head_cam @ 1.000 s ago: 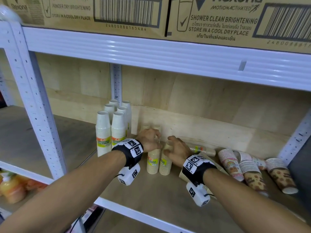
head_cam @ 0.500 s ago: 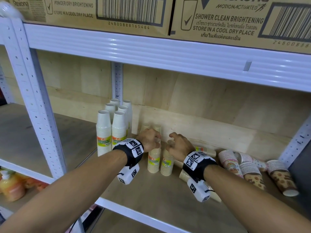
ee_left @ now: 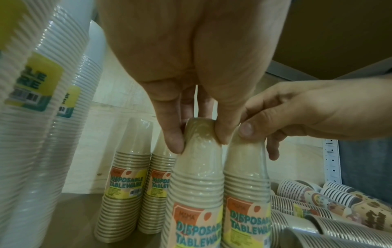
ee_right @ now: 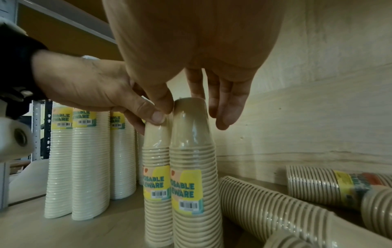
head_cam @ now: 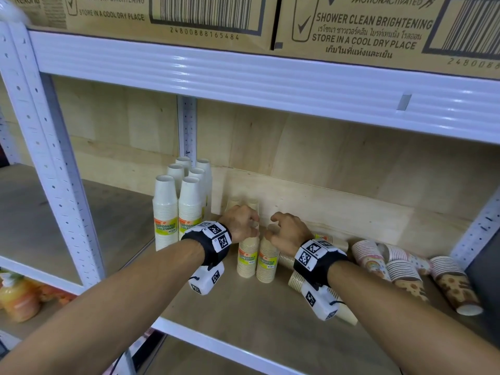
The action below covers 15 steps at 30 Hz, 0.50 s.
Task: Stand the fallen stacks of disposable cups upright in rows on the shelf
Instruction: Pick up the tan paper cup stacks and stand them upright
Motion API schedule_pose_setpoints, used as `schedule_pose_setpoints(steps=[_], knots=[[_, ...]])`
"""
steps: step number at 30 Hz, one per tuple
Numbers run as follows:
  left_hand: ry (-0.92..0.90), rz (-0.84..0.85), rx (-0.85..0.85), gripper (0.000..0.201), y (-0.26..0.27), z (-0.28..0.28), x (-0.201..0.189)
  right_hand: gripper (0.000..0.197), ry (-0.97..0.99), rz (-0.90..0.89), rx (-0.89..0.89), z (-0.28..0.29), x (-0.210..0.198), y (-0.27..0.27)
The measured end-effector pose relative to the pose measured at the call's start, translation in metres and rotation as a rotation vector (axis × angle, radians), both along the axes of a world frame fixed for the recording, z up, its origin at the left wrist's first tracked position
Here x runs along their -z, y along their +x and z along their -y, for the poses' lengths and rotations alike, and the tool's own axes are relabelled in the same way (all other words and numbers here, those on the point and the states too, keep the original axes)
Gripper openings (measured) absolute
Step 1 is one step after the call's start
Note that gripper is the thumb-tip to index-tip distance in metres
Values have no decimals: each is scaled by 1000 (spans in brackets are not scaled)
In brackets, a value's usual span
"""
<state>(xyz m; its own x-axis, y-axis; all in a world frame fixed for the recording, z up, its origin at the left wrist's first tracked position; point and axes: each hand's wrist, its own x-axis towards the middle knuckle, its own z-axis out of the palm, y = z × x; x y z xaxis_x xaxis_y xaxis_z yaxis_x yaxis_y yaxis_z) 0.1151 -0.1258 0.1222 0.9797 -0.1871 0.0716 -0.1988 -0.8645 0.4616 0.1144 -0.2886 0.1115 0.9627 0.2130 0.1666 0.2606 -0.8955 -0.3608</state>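
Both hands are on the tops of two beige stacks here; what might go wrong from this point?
1. Left hand and right hand pinch only the tops of two touching beige stacks; a jerky release may tip both.
2. The right forearm hangs over the fallen beige stacks; pulling back may roll them off the shelf.

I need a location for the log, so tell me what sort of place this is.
Probably a shop stockroom or store aisle: white metal shelving, barcoded deodorant shipping cartons above, and many identical shrink-wrapped packs of disposable cups with retail labels.
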Motion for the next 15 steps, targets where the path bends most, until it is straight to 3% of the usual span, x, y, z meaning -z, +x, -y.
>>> schedule_pose_setpoints(steps=[3, 15], knots=[[-2, -11, 0, 37, 2, 0, 0, 30, -3, -26, -25, 1, -2, -1], [27, -28, 20, 32, 10, -5, -18, 29, 14, -46, -65, -10, -12, 3]])
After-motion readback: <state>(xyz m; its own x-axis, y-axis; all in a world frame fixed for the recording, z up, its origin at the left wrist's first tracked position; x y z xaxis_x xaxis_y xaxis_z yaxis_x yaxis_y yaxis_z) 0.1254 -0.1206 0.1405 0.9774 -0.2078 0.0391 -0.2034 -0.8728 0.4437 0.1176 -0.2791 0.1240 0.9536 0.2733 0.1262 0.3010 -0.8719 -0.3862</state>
